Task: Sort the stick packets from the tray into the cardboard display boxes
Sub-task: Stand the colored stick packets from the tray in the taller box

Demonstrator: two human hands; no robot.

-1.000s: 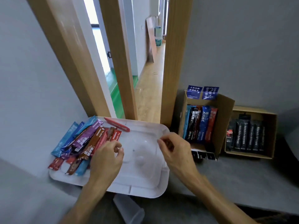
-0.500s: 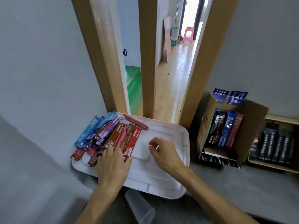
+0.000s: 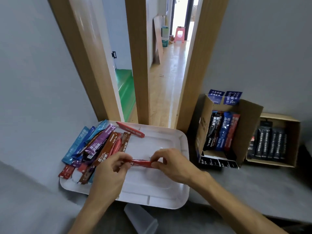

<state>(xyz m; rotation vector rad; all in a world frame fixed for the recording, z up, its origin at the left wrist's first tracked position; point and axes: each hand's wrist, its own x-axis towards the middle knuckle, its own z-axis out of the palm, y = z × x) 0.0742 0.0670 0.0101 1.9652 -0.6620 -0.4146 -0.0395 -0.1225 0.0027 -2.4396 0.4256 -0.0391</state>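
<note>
A white tray (image 3: 170,198) lies on the grey surface in front of me. Several stick packets (image 3: 99,146) in blue, purple, brown and red are heaped on its left side, and one red packet (image 3: 130,129) lies alone at the back rim. Above the tray's middle, my left hand (image 3: 109,173) and my right hand (image 3: 170,163) each pinch an end of a red stick packet (image 3: 141,163), held level. To the right stands an open cardboard display box (image 3: 248,129) with black, blue and red packets upright inside. A lower cardboard box (image 3: 294,141) of black packets sits beside it.
Wooden door frame posts (image 3: 140,65) rise behind the tray, with a hallway and a pink stool (image 3: 179,33) beyond. A clear plastic piece (image 3: 140,218) pokes out under the tray's front edge. Grey walls close in on the left and right.
My left hand lifted a red packet off the pile and my right hand came over to pinch its other end. The view shifted left and up.
</note>
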